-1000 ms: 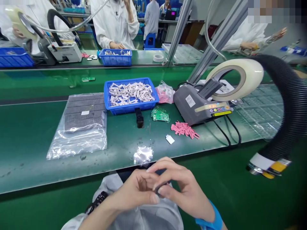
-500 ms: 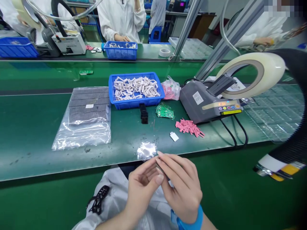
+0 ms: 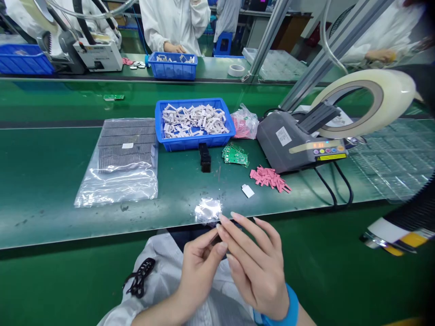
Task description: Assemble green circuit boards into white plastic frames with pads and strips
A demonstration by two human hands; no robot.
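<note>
Along the green workbench [image 3: 44, 217], the bare right hand [image 3: 258, 276] now spreads its fingers apart, no longer together as earlier, while the left hand [image 3: 199, 274] pinches a small dark piece [image 3: 215, 240].

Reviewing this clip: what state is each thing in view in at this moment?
Left hand: raised, fingers curled beside a small dark item.
Right hand: raised, fingers extended, blue wristband on.
Blue plastic bin: filled with pale strips.
Clear plastic bag: lying flat, holding dark strips.
Tape dispenser: panel lit.
</note>
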